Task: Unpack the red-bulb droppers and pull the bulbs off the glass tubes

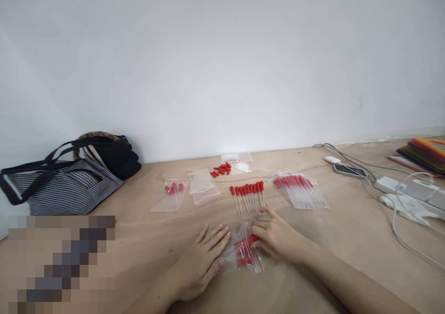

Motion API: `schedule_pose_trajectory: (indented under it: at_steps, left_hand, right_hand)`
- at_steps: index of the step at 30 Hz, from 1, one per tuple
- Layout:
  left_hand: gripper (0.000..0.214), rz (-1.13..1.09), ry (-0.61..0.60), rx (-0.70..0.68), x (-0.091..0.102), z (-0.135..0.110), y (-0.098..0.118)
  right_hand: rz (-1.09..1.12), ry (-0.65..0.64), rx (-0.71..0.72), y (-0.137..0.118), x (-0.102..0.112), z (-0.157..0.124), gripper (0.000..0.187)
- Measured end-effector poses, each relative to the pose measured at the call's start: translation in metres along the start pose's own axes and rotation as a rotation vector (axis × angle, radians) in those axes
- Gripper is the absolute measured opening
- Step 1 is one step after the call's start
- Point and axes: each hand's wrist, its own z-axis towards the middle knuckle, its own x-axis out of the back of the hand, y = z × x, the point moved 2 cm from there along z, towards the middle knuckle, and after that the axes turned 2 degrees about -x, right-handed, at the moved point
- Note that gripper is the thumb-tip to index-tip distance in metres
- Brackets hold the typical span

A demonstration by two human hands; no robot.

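Observation:
My left hand (205,260) lies flat with its fingers stretched over the left part of a clear zip bag (232,258). Inside the bag are red-bulbed droppers (244,261), their bulbs towards its zip end on the right. At that end my right hand (273,235) has bent fingers closed at the red bulb of a dropper (255,238); its fingertips are partly hidden. Just beyond my hands, a row of loose droppers (246,189) lies with red bulbs pointing away from me.
Filled zip bags lie right (302,193) and left (172,195). Flat zip bags (203,186), loose red bulbs (221,169) and clear glass tubes (240,167) lie near the wall. A striped bag (73,184) stands left; cables, a phone (349,170) and a power strip (391,185) are right.

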Motion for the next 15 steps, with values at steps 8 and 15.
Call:
schedule_pose_trajectory:
  at_steps: [8,15]
  left_hand:
    - [0.047,-0.032,0.034,-0.003,0.002,-0.001,0.002]
    - [0.053,-0.069,-0.039,0.051,0.014,-0.006,-0.003]
  right_hand:
    - [0.003,-0.059,-0.051,0.006,0.014,-0.002,0.016]
    - [0.375,-0.149,-0.166,0.031,0.039,-0.016,0.018]
